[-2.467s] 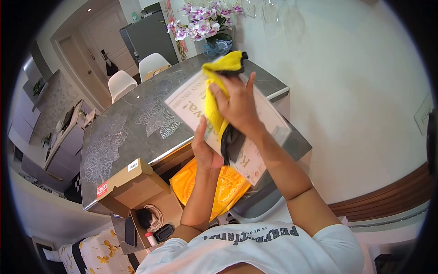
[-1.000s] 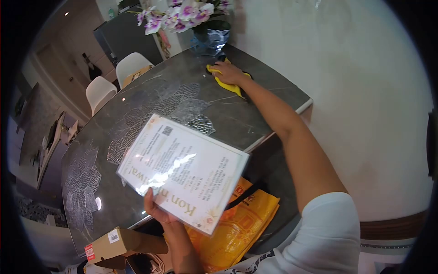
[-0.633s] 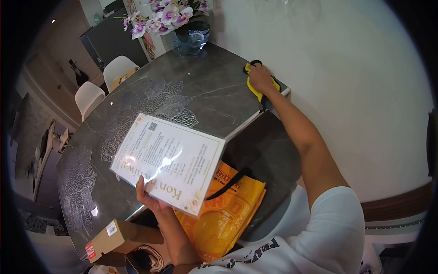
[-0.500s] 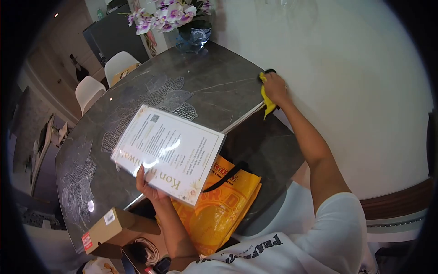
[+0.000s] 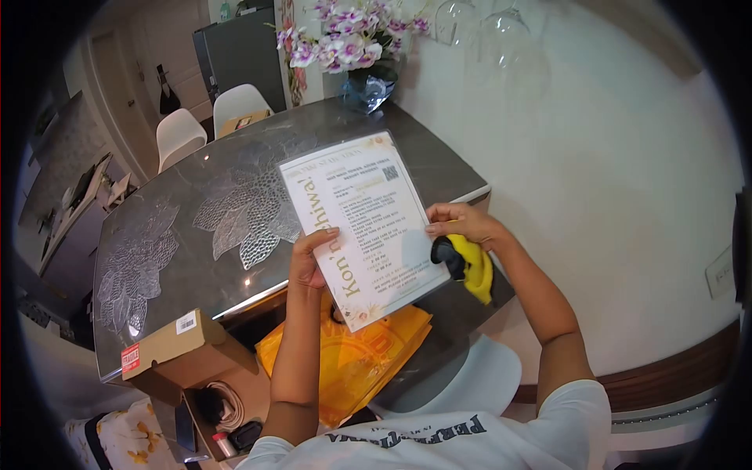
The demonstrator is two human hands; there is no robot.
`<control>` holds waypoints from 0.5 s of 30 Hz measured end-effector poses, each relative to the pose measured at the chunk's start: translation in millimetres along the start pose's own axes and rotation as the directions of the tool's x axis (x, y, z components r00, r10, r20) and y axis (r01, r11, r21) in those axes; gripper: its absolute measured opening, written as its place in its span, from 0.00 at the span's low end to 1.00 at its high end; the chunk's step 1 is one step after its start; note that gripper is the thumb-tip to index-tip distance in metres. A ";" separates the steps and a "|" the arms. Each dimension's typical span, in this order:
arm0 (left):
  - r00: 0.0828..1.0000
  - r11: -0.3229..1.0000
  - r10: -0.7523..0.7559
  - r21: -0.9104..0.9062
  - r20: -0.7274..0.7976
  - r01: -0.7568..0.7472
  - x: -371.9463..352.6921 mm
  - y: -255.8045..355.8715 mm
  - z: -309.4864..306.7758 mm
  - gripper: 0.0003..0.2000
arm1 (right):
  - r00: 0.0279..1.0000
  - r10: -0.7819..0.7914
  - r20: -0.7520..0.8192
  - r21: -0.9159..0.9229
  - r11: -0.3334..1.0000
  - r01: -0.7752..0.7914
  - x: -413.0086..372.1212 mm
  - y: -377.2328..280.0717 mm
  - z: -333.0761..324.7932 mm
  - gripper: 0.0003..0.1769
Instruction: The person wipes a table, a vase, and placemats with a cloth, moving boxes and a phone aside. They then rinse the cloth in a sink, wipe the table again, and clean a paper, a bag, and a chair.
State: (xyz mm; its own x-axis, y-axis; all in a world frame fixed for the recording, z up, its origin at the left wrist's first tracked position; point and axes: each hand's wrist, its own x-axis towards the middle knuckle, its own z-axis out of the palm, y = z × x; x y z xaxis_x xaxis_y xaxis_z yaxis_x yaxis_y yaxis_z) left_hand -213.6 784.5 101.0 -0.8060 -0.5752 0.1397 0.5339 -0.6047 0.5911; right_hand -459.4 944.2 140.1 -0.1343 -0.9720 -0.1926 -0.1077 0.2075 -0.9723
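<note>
A laminated sheet, printed with a large "Kon'nichiwa!" heading and a QR code, is held up above the table's near edge. My left hand grips it along the heading side, thumb on the front. On the opposite edge, my right hand pinches the sheet between thumb and fingers. A yellow cloth with a black bunched part hangs from that same right hand, beside the sheet's lower corner. Beneath the sheet sits an orange shopping bag, partly covered by it.
The dark marble table carries silver leaf-shaped placemats and a vase of orchids. An open cardboard box with cables stands at lower left. White chairs are at the far side; a wall borders the right.
My right hand has come back from the table's far edge by the wall, bringing the yellow cloth, and now grasps the sheet. The sheet has turned more upright in both hands.
</note>
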 end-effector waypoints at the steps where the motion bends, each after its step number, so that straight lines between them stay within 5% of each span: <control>1: 1.000 1.000 0.007 -0.007 0.019 -0.007 4.6 -1.6 2.7 0.25 | 0.999 0.040 -0.014 0.059 0.997 -0.039 1.8 -0.3 -0.2 0.08; 3: 1.000 0.987 0.009 -0.162 -0.017 -0.012 14.9 -5.8 8.2 0.25 | 0.996 0.029 -0.088 0.030 0.999 -0.027 0.7 -5.5 -11.3 0.07; 4: 0.995 0.994 0.104 0.031 -0.006 -0.103 21.0 -4.9 3.8 0.28 | 0.988 0.030 -0.149 0.113 0.993 -0.014 3.1 -6.8 -21.4 0.06; 5: 0.994 0.993 0.113 0.023 0.001 -0.113 23.3 -7.8 -0.8 0.28 | 0.978 0.037 -0.207 0.196 0.981 0.004 7.6 -7.7 -29.9 0.06; 7: 0.925 0.727 0.376 0.637 -0.057 -0.256 20.7 -13.2 -10.0 0.27 | 0.922 -0.003 -0.388 0.218 0.971 0.095 23.9 -6.9 -51.7 0.05; 10: 0.903 0.645 0.427 0.713 -0.040 -0.274 26.5 -28.4 -40.5 0.26 | 0.864 -0.048 -0.501 0.204 0.964 0.173 62.7 5.9 -101.8 0.06; 12: 0.889 0.618 0.457 0.732 -0.036 -0.288 26.4 -31.6 -41.1 0.23 | 0.692 -0.277 -0.666 -0.116 0.956 0.271 89.7 15.2 -129.1 0.06; 13: 0.888 0.621 0.457 0.730 -0.042 -0.285 26.2 -32.5 -41.3 0.23 | 0.695 -0.275 -0.664 -0.117 0.957 0.266 101.6 18.3 -135.6 0.06; 15: 0.886 0.516 0.464 0.819 -0.019 -0.253 27.1 -32.7 -42.9 0.21 | 0.361 -0.442 -0.821 -0.477 0.879 -0.010 123.7 20.4 -143.6 0.08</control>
State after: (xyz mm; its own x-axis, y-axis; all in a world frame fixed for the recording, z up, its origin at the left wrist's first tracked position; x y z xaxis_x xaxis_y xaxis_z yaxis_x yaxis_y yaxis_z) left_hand -241.9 765.1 51.4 -0.4618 -0.8001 0.3829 0.2696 0.2846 0.9200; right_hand -619.6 843.9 115.5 -0.8100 -0.3524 0.4688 -0.5632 0.2441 -0.7895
